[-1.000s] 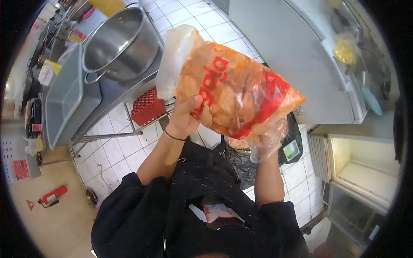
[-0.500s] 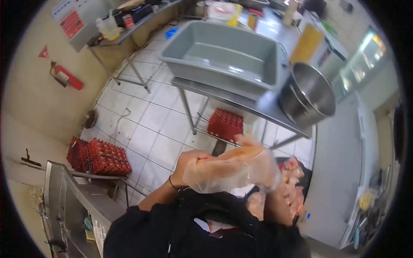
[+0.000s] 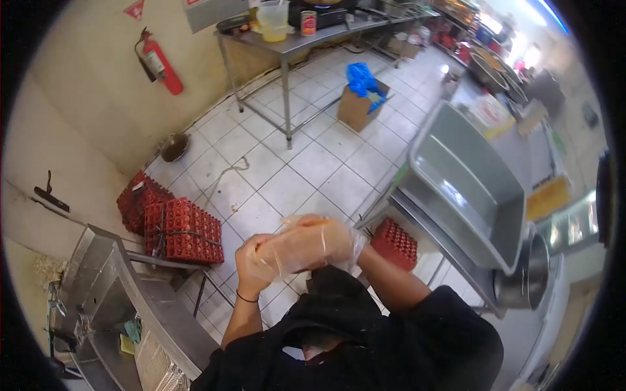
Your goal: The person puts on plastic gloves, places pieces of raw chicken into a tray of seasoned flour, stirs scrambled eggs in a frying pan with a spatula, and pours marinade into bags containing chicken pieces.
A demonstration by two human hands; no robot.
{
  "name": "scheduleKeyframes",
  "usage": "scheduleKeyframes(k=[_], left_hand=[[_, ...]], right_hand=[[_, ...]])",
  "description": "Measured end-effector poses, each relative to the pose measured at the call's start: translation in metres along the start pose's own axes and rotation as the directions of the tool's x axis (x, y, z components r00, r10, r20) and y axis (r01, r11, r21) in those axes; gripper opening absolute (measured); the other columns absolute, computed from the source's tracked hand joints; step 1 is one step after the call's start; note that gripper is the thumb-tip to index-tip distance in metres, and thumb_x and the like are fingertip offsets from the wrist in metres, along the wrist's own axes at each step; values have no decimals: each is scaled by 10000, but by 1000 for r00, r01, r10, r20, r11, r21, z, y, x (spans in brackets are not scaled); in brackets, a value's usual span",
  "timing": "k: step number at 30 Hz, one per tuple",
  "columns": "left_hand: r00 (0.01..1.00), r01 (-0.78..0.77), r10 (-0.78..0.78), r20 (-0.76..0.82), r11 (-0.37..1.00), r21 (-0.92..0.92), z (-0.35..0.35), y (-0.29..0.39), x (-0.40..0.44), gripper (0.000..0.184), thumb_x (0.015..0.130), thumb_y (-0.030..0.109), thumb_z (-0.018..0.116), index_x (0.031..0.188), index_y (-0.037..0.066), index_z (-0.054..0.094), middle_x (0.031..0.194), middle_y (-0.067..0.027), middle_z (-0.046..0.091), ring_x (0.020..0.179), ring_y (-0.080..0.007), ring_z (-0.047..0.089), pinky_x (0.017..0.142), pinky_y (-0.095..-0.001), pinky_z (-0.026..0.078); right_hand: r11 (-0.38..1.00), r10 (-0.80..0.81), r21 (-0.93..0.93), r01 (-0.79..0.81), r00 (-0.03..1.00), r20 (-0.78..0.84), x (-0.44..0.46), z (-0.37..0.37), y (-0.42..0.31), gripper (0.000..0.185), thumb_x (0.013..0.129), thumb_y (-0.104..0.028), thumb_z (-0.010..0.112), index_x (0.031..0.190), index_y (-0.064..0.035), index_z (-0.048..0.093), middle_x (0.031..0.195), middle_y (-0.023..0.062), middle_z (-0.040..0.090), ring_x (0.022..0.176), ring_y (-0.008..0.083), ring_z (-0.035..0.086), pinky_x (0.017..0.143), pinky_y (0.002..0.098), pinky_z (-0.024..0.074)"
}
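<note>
In the head view I hold a clear plastic bag (image 3: 298, 253) in front of my chest, above the tiled floor. Something pale orange-pink shows through the plastic; I cannot make out what it is. My left hand (image 3: 251, 259) is closed on the bag's left end, with a dark band on the wrist below. At the other end my right hand (image 3: 345, 242) is closed on the bag, partly covered by the clear film. The fingers of that hand are largely hidden by the plastic.
Left stand red egg trays (image 3: 189, 231) beside a steel sink unit (image 3: 140, 287). A grey tub (image 3: 456, 176) and steel pot (image 3: 525, 280) sit on a table at right. Ahead are a cardboard box (image 3: 355, 114) and a steel table (image 3: 287, 49); a fire extinguisher (image 3: 162, 65) hangs on the wall.
My view has turned left, so the tub and pot now lie further right and the cardboard box is in view. The bag has moved slightly left with both hands; the packed meat at right is out of view.
</note>
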State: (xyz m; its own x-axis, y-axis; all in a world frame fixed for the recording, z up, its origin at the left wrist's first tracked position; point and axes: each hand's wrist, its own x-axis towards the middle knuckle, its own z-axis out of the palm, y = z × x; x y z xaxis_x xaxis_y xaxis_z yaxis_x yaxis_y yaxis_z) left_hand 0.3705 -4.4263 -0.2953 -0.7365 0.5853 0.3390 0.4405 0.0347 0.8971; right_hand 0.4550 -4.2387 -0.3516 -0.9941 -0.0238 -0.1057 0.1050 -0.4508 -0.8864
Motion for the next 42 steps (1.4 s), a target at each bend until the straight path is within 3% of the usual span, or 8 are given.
scheduleKeyframes(k=[3, 7, 9, 15, 24, 28, 34, 42], left_hand=[[988, 97, -81, -128, 988, 118, -9, -20, 50, 248, 619, 117, 644, 831, 4, 585, 790, -88, 612, 714, -143, 570, 661, -252, 445], [865, 122, -116, -488, 992, -20, -32, -46, 105, 112, 724, 71, 608, 802, -1, 572, 721, -7, 552, 654, -85, 497, 597, -226, 413], [693, 209, -276, -666, 961, -181, -28, -33, 142, 68, 783, 50, 564, 812, -12, 555, 730, 11, 513, 664, -70, 462, 596, -215, 393], [669, 205, -140, -730, 979, 0, -16, -66, 227, 109, 813, 62, 540, 877, -25, 537, 825, -23, 518, 717, -69, 468, 620, -218, 395], [984, 175, -173, 33, 983, -62, 65, -182, 431, 126, 805, 90, 543, 784, -21, 597, 742, -93, 601, 689, -160, 564, 644, -268, 444], [870, -72, 122, 477, 990, -122, 139, -195, 536, 145, 802, 111, 542, 861, -12, 588, 797, -138, 599, 731, -240, 580, 650, -302, 459], [726, -236, 368, 581, 927, -293, 275, -177, 633, 225, 780, 160, 571, 956, 20, 576, 896, -164, 586, 799, -298, 569, 709, -358, 454], [921, -214, 262, 287, 959, -189, 397, -179, 674, 152, 795, 129, 525, 880, 13, 570, 763, -147, 595, 693, -300, 575, 653, -372, 460]], right_hand=[[959, 87, -283, -33, 980, 180, 86, -32, -38, 435, 673, -258, 692, 1014, -29, 546, 961, 87, 594, 906, 136, 540, 806, 294, 441], [407, -337, -620, 671, 741, 580, 202, -28, -85, 322, 781, -315, 535, 926, -33, 597, 872, 142, 614, 819, 211, 570, 736, 322, 441], [678, -134, -625, 387, 901, 413, 221, -4, -128, 296, 784, -308, 527, 950, -72, 591, 874, 149, 606, 791, 281, 574, 731, 354, 442], [475, 6, -803, 360, 911, 412, 322, -56, -140, 326, 837, -344, 445, 961, -63, 553, 830, 172, 586, 765, 354, 546, 719, 390, 445], [338, -142, -935, -111, 976, -167, 339, -256, -210, 310, 845, -286, 445, 1053, -76, 536, 946, 182, 553, 865, 342, 521, 803, 400, 408], [196, -746, -971, -136, 622, -238, 294, -353, -192, 161, 804, -143, 478, 897, -46, 567, 846, 165, 561, 802, 347, 514, 751, 405, 420], [633, -644, -686, -359, 247, -724, 260, -440, -229, 344, 866, -321, 328, 857, -48, 537, 800, 176, 526, 721, 343, 504, 626, 411, 402], [486, -617, -873, 28, 719, -321, 297, -551, -329, 253, 813, -292, 467, 859, -59, 554, 829, 122, 536, 782, 291, 511, 672, 356, 406]])
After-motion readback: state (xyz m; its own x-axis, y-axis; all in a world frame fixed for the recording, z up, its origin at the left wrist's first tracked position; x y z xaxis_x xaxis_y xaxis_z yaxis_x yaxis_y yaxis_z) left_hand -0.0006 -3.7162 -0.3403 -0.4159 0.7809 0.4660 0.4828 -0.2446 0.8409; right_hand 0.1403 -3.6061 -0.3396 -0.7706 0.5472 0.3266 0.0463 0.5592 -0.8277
